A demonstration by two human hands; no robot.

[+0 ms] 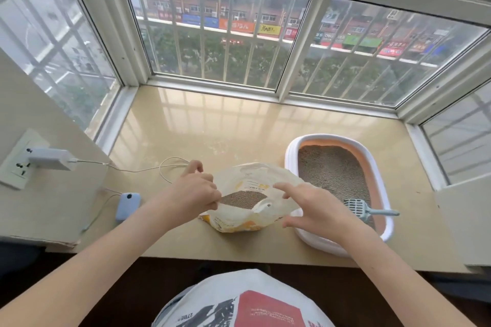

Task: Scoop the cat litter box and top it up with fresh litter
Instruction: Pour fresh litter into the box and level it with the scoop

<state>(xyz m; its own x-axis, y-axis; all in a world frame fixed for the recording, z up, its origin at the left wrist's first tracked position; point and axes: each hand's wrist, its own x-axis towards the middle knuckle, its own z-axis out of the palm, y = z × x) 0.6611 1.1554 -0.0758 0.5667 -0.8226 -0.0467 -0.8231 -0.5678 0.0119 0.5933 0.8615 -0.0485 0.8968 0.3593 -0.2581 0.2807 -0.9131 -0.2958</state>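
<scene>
The bag of fresh litter [247, 202] stands on the beige worktop [212, 125] just left of the litter box [382, 223], its mouth partly open so brown granules show inside. The left hand [194, 191] pinches the bag's near-left edge between curled fingers, while the right hand [316, 210] hovers at the right edge with fingers spread and relaxed, gripping nothing that can be seen. The step in hand looks like opening the mouth wide for pouring: it should go best if both edges are pulled apart evenly and the bag is kept upright until it is over the box, since the thin plastic could slump and spill. The grey scoop [364, 210] lies in the near end of the box, its handle over the rim, where poured litter could bury it. Off to the left, a white charger [50, 159] in the wall socket trails a cable [170, 167] to a small blue device [127, 206]; the cable loops close behind the left hand.
</scene>
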